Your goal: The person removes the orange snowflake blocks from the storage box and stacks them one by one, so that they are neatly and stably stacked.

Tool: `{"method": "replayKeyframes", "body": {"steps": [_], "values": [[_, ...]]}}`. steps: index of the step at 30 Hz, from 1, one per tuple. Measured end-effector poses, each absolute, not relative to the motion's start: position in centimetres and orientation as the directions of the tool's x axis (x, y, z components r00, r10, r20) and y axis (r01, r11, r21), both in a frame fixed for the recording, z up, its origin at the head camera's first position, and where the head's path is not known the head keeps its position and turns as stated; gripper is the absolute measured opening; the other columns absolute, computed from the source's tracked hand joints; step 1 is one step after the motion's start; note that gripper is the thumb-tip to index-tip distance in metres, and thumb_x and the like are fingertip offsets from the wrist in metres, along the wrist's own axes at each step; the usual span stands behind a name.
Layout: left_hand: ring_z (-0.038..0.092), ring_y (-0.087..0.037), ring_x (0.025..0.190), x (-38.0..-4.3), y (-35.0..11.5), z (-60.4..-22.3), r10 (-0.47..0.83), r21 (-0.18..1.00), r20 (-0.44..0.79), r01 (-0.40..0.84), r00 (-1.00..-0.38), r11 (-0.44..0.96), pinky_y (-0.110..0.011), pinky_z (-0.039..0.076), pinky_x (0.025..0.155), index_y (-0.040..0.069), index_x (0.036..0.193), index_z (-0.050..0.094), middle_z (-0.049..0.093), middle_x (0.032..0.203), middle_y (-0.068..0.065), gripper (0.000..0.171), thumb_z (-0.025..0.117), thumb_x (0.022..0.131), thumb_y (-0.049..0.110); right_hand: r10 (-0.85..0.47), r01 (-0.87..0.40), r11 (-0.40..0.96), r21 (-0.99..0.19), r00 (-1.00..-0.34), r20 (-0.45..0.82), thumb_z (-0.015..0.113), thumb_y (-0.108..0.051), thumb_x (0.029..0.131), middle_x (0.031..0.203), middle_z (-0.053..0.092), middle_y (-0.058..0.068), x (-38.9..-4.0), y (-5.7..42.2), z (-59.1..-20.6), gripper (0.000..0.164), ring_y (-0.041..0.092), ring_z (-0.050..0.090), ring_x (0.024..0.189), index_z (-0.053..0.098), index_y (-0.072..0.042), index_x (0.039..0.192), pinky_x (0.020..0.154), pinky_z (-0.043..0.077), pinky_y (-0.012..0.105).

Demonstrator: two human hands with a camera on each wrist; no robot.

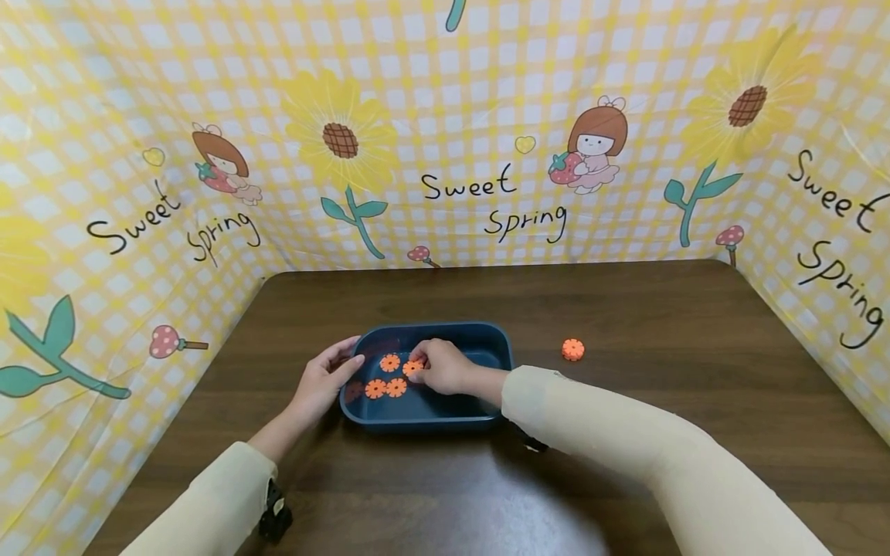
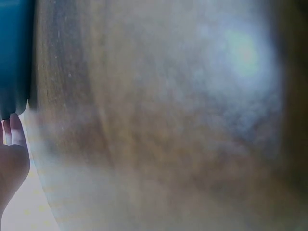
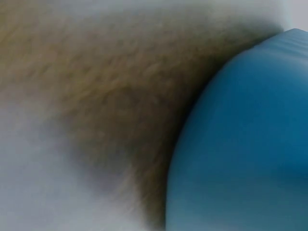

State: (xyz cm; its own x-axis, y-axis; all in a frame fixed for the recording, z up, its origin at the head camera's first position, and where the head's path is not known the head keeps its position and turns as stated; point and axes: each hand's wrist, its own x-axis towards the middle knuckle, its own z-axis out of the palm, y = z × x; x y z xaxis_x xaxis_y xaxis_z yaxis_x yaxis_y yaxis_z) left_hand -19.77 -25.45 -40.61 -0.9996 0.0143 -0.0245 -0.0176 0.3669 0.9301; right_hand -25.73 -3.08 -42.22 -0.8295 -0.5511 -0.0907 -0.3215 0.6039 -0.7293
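The left arm is stretched forward to the left end of the blue tray (image 1: 431, 422), whose rim is held in the left grip (image 1: 323, 382), the thumb laid over the edge and the fingers set against the outer wall. The right arm is extended across the tray's right end, and one notched orange disc (image 1: 410, 367) is pinched over the tray's floor in the narrow right grip (image 1: 445, 367); whether that disc touches the floor cannot be told. In the tray's left half three loose orange discs (image 1: 375, 388) are also seen: two touching toward the near wall, one toward the far wall just beside the held disc. Outside the tray, apart from its right end, a small stack of orange discs (image 1: 573, 350) is placed. Pale sleeves (image 1: 591, 428) are worn on both arms. The tray is carried by a brown wood-grained desk (image 1: 361, 494), on which glare is cast on the tray's near side. Behind the tray and to both sides of it, the desk is bordered by yellow-and-white checked cloth (image 1: 431, 116), printed with sunflowers, cartoon figures and the words "Sweet Spring".
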Motion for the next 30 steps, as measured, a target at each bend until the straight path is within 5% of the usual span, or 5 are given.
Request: {"method": "replayKeyframes", "body": {"steps": [30], "values": [[0.052, -0.019, 0.11, -21.1, -26.5, -43.2, -0.007, 0.926, 0.008, 0.005, -1.0, 0.377, -0.017, 0.044, 0.083, 0.009, 0.143, 0.048, 0.056, 0.13, -0.018, 0.05, 0.061, 0.098, 0.028, -0.584, -0.497, 0.412, -0.764, -0.787, 0.198, 0.069, -0.02, 0.092, 0.094, 0.051, 0.005, -25.4, 2.3, -39.3, 0.032, 0.017, 0.048, 0.077, 0.058, -0.004, 0.116, 0.066, 0.043, 0.025]]}}
